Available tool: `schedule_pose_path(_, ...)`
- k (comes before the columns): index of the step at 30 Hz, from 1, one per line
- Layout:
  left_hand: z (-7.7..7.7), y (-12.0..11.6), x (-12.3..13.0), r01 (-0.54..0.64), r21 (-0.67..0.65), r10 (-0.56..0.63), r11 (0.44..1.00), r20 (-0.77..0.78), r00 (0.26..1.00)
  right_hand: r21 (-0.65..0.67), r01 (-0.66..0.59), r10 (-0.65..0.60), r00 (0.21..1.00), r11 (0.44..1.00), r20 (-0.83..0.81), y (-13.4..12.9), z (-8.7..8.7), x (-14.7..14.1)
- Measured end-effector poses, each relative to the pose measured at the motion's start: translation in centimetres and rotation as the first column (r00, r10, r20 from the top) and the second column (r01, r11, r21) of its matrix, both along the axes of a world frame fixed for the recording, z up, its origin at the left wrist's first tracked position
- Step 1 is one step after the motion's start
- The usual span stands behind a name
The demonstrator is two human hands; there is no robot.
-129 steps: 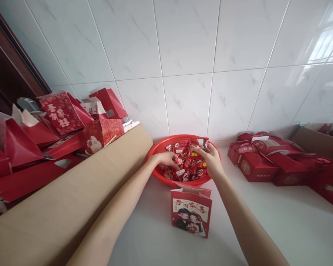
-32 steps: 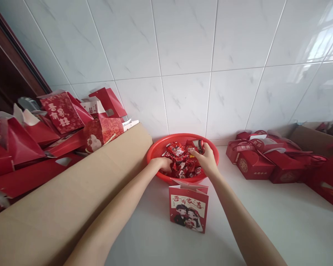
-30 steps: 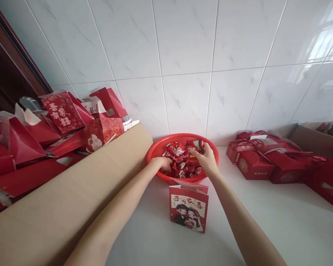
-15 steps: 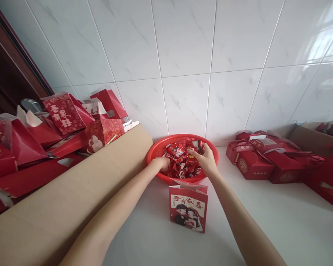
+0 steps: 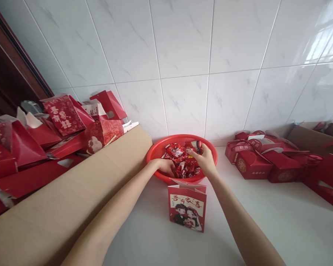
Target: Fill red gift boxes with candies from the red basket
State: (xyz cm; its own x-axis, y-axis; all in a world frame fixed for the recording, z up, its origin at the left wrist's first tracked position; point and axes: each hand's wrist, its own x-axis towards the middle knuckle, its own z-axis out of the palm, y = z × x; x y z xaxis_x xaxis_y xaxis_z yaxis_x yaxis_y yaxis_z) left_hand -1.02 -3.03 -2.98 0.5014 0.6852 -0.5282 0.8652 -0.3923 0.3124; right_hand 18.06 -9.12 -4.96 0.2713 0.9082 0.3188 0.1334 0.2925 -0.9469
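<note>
A smooth, pale grey-white counter (image 5: pixel 144 229) runs up to a wall of glossy white, grey-veined tiles (image 5: pixel 183 44), where a bright, window-like reflection (image 5: pixel 326 44) shines at the upper right; a dark reddish-brown wooden panel (image 5: pixel 11 59) slants across the upper left corner. Against the wall stands an oval red plastic basket (image 5: pixel 155 149) with perforated sides, holding a heap of small, shiny red-wrapped sweets (image 5: pixel 188 168). The left hand (image 5: pixel 167 167) reaches over the basket's near left rim, its fingers down among the sweets; whether they close on one cannot be told. The right hand (image 5: pixel 205 159), over the right side, has thumb and fingers clamped on a small red packet with a dark and pale end (image 5: pixel 194 145). Just in front of the basket, an upright red card gift bag (image 5: pixel 187 208) printed with a cartoon couple stands open at the top. To the left, a long brown cardboard box (image 5: pixel 100 177) brims with jumbled red card boxes (image 5: pixel 65 114); to the right, handled red gift boxes (image 5: pixel 254 164) cluster on the counter, near a brown carton (image 5: pixel 308 138).
</note>
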Motion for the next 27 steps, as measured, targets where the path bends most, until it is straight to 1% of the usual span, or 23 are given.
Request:
schedule_pose_path(3, 0.0, 0.0, 0.0, 0.002, -0.095, -0.003, 0.995, -0.017, 1.000, 0.005, -0.005, 0.005, 1.000, 1.000, -0.004, 0.0, -0.1, 0.0)
schedule_pose_path(10, 0.7, -0.4, 0.0, -0.001, -0.137, -0.003, 0.991, -0.031, 1.000, 0.009, -0.008, 0.008, 1.000, 1.000, -0.005, -0.1, 0.1, 0.1)
schedule_pose_path(15, 0.8, -0.2, 0.1, -0.020, -0.169, 0.014, 0.985, -0.037, 0.999, 0.014, -0.010, 0.010, 1.000, 1.000, -0.008, -0.2, 0.2, 0.0)
schedule_pose_path(20, 0.6, 0.2, 0.0, -0.033, -0.230, 0.035, 0.973, 0.005, 0.999, 0.020, -0.024, 0.025, 0.999, 1.000, -0.026, 0.0, 0.1, 0.0)
schedule_pose_path(23, 0.6, 0.3, -0.2, -0.059, -0.252, 0.067, 0.966, 0.022, 0.998, 0.024, -0.036, 0.037, 0.998, 0.999, -0.046, 0.0, 0.1, 0.0)
schedule_pose_path(27, 0.9, 0.3, -0.5, -0.068, -0.231, 0.091, 0.970, 0.090, 0.992, 0.022, -0.053, 0.055, 0.993, 0.998, -0.104, 0.0, 0.2, 0.0)
